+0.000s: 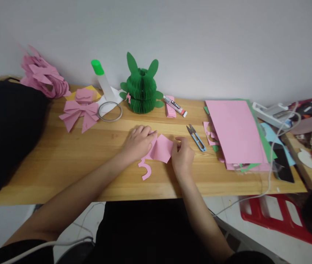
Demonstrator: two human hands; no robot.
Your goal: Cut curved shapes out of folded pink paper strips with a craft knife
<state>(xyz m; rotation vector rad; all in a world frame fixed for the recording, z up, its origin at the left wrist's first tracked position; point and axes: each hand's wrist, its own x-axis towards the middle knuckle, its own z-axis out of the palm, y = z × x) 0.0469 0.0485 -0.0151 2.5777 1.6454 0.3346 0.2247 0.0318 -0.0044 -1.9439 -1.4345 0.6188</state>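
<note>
A small pink paper piece [161,148] lies on the wooden table [62,161] between my hands. My left hand [138,142] rests on its left edge with the fingers curled down onto it. My right hand [182,156] pinches its right edge with thumb and fingers closed. A curved pink paper offcut [145,169] lies just in front of the piece, near my left wrist. Small blue-handled snips [196,138] lie to the right of my right hand, untouched.
A green honeycomb paper figure [141,88], a glue tube [175,106], a green-capped bottle [103,80], a tape ring [110,111] and pink paper bows [79,112] stand at the back. A stack of pink and green sheets [235,130] lies right. A black bag [4,128] sits left.
</note>
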